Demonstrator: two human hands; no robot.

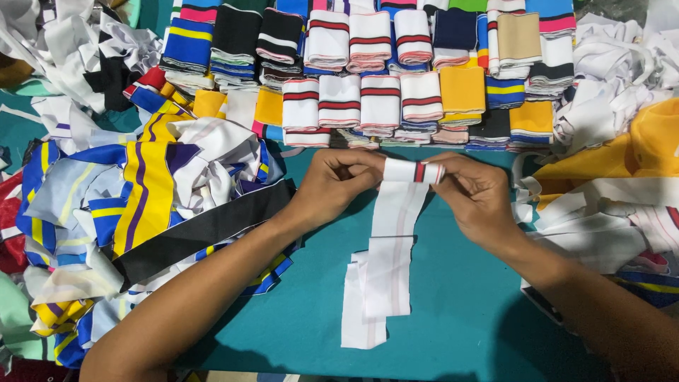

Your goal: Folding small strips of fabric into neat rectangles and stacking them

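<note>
A long white ribbed fabric strip (390, 247) with a red and dark stripe hangs from both hands down onto the teal table (460, 318). Its top end is folded over into a small fold between my fingers. My left hand (332, 185) pinches the left side of that fold. Gripping the right side, where the red stripe shows, is my right hand (477, 194). The strip's lower end lies in loose folds on the table.
Rows of folded striped fabric bands (382, 64) in white, red, yellow, blue and black are stacked along the far side. A loose heap of blue, yellow, white and black strips (155, 191) lies left. White and yellow cloth (622, 163) piles up on the right.
</note>
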